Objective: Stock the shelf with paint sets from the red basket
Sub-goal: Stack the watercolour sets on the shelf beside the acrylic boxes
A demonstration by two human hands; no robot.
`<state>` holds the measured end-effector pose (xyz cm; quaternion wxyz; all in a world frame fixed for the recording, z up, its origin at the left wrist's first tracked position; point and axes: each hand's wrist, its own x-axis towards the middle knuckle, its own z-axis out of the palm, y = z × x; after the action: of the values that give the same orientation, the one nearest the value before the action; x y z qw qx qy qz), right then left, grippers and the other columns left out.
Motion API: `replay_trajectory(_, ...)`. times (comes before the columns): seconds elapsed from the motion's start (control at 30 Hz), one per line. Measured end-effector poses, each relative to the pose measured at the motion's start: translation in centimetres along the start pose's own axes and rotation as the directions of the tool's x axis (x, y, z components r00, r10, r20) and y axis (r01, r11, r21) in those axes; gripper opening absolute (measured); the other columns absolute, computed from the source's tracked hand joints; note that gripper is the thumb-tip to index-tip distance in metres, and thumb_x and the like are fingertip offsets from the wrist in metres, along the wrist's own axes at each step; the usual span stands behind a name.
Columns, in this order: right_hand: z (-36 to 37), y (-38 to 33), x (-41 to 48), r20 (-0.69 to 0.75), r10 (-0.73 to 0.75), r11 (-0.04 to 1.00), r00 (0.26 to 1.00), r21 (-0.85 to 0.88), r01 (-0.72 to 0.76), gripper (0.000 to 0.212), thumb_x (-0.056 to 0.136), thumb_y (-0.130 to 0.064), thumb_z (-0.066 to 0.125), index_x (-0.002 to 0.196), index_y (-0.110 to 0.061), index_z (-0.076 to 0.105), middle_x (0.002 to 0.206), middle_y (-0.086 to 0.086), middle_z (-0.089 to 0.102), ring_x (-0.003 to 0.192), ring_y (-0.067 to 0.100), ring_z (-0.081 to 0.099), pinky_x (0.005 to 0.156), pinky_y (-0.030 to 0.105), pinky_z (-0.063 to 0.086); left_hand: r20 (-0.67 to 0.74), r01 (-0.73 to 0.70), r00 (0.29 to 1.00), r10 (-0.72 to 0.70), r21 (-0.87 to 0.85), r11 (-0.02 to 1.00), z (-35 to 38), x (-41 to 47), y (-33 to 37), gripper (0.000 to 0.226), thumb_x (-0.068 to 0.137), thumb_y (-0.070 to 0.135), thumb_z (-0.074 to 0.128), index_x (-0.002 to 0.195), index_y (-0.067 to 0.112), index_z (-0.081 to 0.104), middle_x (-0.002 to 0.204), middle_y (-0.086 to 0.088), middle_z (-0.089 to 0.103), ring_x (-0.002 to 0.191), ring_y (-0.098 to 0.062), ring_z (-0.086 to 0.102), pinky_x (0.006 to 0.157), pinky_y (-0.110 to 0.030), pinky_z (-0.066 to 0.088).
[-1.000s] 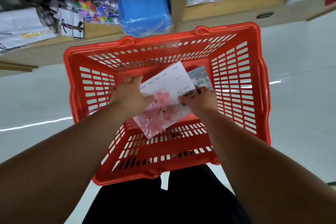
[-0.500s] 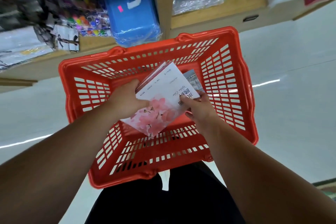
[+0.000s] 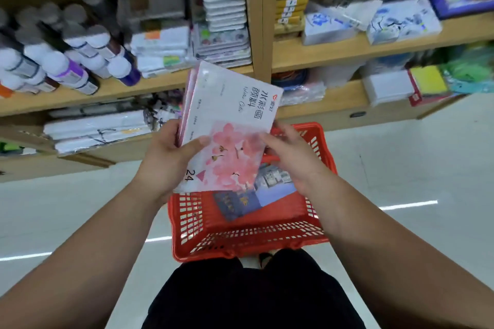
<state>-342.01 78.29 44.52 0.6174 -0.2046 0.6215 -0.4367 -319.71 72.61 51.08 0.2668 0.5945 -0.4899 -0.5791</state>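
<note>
Both hands clamped on a flat white paint set box with pink flowers [image 3: 227, 128], left hand [image 3: 167, 157] and right hand [image 3: 291, 160] at its sides, above the red plastic basket [image 3: 248, 246], near the wooden shelf [image 3: 320, 55]

Print on the paint set

The paint set [image 3: 227, 125] front reads "水彩画颜料" and "24"; its smaller print is too blurred to read.

paint sets [image 3: 227, 125]: white-pink stack, tilted, held | red basket [image 3: 318, 235]: below, on floor
</note>
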Motion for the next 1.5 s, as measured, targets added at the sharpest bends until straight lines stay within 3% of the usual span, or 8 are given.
replay_trajectory(0.2, 3.4, -2.4, -4.2, 0.123, -0.002, 0.992, 0.992, 0.123, -0.013, 0.044, 0.092, -0.033, 0.076, 0.130, -0.023, 0.057, 0.123, 0.002, 0.075, 0.114, 0.027, 0.072, 0.101, 0.046, 0.056, -0.157, -0.038, 0.986, -0.058, -0.551, 0.834, -0.8, -4.0, 3.9, 0.024, 0.103, 0.011, 0.057, 0.125, 0.018, 0.063, 0.115, -0.006, 0.078, 0.095, -0.022, 0.078, 0.069, -0.037, 0.064)
replay_trajectory(0.33, 6.5, -4.5, -5.2, 0.133, -0.030, 0.942, 0.991, 0.335, -0.016, 0.045, 0.093, -0.022, 0.075, 0.135, -0.018, 0.056, 0.120, 0.009, 0.077, 0.106, 0.032, 0.075, 0.095, 0.047, 0.060, -0.176, -0.066, 0.982, -0.071, -0.669, 0.740, -1.5, -5.2, 5.0, 0.022, 0.104, 0.013, 0.056, 0.124, 0.021, 0.061, 0.116, -0.008, 0.078, 0.099, -0.026, 0.077, 0.074, -0.045, 0.064)
replay_trajectory(0.47, 9.3, -7.1, -6.1, 0.135, -0.134, 0.928, 0.982, 0.364, 0.076, 0.027, 0.099, -0.015, 0.065, 0.124, -0.023, 0.063, 0.118, 0.007, 0.077, 0.103, 0.024, 0.076, 0.085, 0.043, 0.062, -0.163, -0.088, 0.986, -0.027, -0.653, 0.752, -3.7, -5.7, 6.2, 0.026, 0.103, 0.014, 0.056, 0.128, 0.021, 0.061, 0.122, -0.008, 0.076, 0.107, -0.028, 0.074, 0.087, -0.048, 0.062)
replay_trajectory(0.57, 10.5, -9.4, -6.6, 0.137, -0.187, 0.931, 0.973, 0.340, 0.131, 0.020, 0.102, -0.014, 0.060, 0.118, -0.023, 0.067, 0.110, 0.004, 0.079, 0.096, 0.021, 0.076, 0.086, 0.045, 0.061, -0.165, -0.126, 0.986, 0.034, -0.593, 0.795, -7.1, -5.3, 7.6, 0.043, 0.105, 0.041, 0.049, 0.141, 0.019, 0.058, 0.133, -0.006, 0.071, 0.126, -0.031, 0.065, 0.105, -0.055, 0.048)
replay_trajectory(0.97, 24.6, -12.2, -8.3, 0.040, -0.279, 0.937, 0.960, 0.232, 0.263, 0.027, 0.103, -0.023, 0.056, 0.126, -0.016, 0.069, 0.116, 0.011, 0.078, 0.102, 0.034, 0.074, 0.087, 0.050, 0.056, -0.153, -0.150, 0.986, 0.067, -0.627, 0.764, -28.2, -3.8, 6.9, 0.049, 0.107, 0.045, 0.039, 0.132, 0.012, 0.065, 0.127, -0.017, 0.072, 0.119, -0.040, 0.067, 0.110, -0.065, 0.041)
replay_trajectory(1.17, 35.1, -13.5, -9.7, -0.054, -0.355, 0.898, 0.933, 0.259, 0.356, 0.025, 0.098, -0.029, 0.060, 0.118, -0.018, 0.070, 0.110, 0.013, 0.079, 0.094, 0.032, 0.078, 0.078, 0.046, 0.060, -0.078, -0.136, 0.991, 0.111, -0.550, 0.824, -39.0, -2.9, 6.8, 0.043, 0.097, 0.035, 0.052, 0.123, 0.006, 0.069, 0.122, -0.016, 0.075, 0.102, -0.032, 0.069, 0.084, -0.047, 0.057)
replay_trajectory(1.3, 39.5, -14.6, -10.1, 0.005, -0.417, 0.876, 0.909, 0.269, 0.400, 0.050, 0.080, -0.017, 0.071, 0.129, -0.021, 0.063, 0.113, 0.016, 0.078, 0.090, 0.036, 0.076, 0.068, 0.049, 0.062, -0.016, -0.122, 0.990, 0.141, -0.595, 0.795, -43.1, -2.3, 6.9, 0.034, 0.105, 0.022, 0.049, 0.122, 0.001, 0.069, 0.121, -0.020, 0.074, 0.083, -0.024, 0.071, 0.065, -0.033, 0.063)
replay_trajectory(1.5, 41.4, -17.0, -8.4, 0.085, -0.461, 0.874, 0.883, 0.213, 0.436, 0.049, 0.097, -0.005, 0.062, 0.135, -0.036, 0.061, 0.121, 0.003, 0.076, 0.103, 0.026, 0.076, 0.071, 0.041, 0.063, -0.020, -0.203, 0.972, 0.236, -0.586, 0.785, -46.4, -1.2, 8.0, 0.043, 0.094, 0.016, 0.062, 0.136, 0.010, 0.063, 0.128, -0.017, 0.071, 0.107, -0.032, 0.069, 0.086, -0.048, 0.058)
